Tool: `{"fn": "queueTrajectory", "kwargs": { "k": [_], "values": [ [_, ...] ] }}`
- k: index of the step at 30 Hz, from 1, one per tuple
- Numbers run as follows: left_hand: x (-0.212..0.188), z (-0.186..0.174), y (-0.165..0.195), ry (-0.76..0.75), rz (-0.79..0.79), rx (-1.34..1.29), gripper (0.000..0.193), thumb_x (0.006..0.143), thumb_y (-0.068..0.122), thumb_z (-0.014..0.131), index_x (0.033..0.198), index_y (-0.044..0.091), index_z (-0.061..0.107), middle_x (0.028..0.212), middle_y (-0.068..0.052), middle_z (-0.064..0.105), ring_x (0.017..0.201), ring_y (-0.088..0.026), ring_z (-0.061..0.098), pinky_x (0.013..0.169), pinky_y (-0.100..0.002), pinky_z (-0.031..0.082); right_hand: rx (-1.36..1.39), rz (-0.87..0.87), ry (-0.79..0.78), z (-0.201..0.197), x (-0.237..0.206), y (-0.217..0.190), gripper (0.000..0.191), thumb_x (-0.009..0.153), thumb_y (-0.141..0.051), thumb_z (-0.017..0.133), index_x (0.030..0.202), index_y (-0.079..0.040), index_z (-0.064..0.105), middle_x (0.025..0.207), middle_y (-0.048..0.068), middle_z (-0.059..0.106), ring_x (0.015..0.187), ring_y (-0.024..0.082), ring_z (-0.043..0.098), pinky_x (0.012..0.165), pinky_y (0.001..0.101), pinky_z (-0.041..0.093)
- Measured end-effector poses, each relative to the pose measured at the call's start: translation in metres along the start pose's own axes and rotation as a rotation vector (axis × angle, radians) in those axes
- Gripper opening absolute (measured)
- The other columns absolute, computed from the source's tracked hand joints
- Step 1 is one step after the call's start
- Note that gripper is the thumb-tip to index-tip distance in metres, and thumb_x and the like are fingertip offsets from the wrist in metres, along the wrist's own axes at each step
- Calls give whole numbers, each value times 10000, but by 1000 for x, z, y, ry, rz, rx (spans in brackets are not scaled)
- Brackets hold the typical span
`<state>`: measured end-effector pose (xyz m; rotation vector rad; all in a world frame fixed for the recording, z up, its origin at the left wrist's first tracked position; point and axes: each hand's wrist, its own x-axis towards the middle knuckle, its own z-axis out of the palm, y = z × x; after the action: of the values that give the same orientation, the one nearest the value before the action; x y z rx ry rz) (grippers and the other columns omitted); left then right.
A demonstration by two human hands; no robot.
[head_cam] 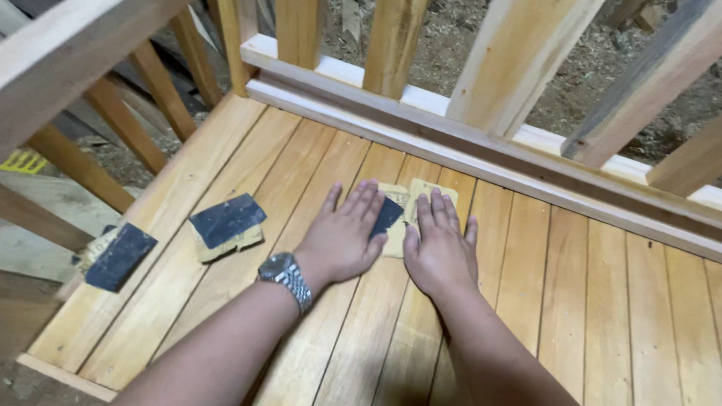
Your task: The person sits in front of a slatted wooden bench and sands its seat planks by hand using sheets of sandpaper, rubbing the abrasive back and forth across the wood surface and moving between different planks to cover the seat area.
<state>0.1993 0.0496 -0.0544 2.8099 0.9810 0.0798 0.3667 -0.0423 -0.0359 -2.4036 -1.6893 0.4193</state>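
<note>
Both my hands lie flat, side by side, on a folded sheet of sandpaper that rests on the wooden plank deck. My left hand, with a metal wristwatch on its wrist, covers the sheet's left part. My right hand covers its right part. The sheet shows a tan backing and a dark abrasive patch between my hands. The fingers of both hands are stretched out and pressed down, pointing toward the railing.
A wooden railing with upright balusters runs along the deck's far edge, another rail along the left. A folded sandpaper piece lies left of my hands, another at the deck's left edge. Bare ground lies beyond.
</note>
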Motion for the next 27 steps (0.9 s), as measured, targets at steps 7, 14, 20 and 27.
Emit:
{"fn": "queueTrajectory", "kwargs": {
  "k": [7, 14, 20, 27],
  "values": [
    [59, -4, -15, 40, -212, 66, 718, 989, 446, 361, 1544, -6, 318, 1644, -177, 256, 1542, -282, 190, 1226, -562, 43, -6, 2, 18, 2, -1, 0, 655, 963, -371, 437, 1566, -138, 335, 1669, 94, 251, 1544, 237, 202, 1214, 581, 109],
    [-1, -7, -16, -47, -134, -6, 702, 1002, 451, 334, 1560, 25, 310, 1674, -147, 235, 1557, -245, 161, 1247, -548, 26, 1, 20, -7, 0, 2, -3, 657, 965, -384, 433, 1568, -143, 326, 1668, 77, 245, 1543, 231, 189, 1217, 567, 93],
    [59, -15, -35, -49, -323, -13, 716, 991, 443, 332, 1573, 34, 249, 1678, -124, 180, 1554, -235, 132, 1231, -574, -6, 7, 9, 10, 4, -1, 0, 651, 974, -385, 426, 1570, -142, 329, 1668, 79, 248, 1544, 234, 194, 1222, 560, 95],
    [12, -17, -32, -55, -214, 14, 730, 985, 455, 362, 1569, 25, 277, 1676, -146, 220, 1565, -242, 145, 1225, -583, -23, 14, 2, 16, 0, 1, -2, 654, 960, -393, 426, 1558, -146, 333, 1668, 77, 239, 1541, 237, 186, 1208, 570, 96]
  ]
}}
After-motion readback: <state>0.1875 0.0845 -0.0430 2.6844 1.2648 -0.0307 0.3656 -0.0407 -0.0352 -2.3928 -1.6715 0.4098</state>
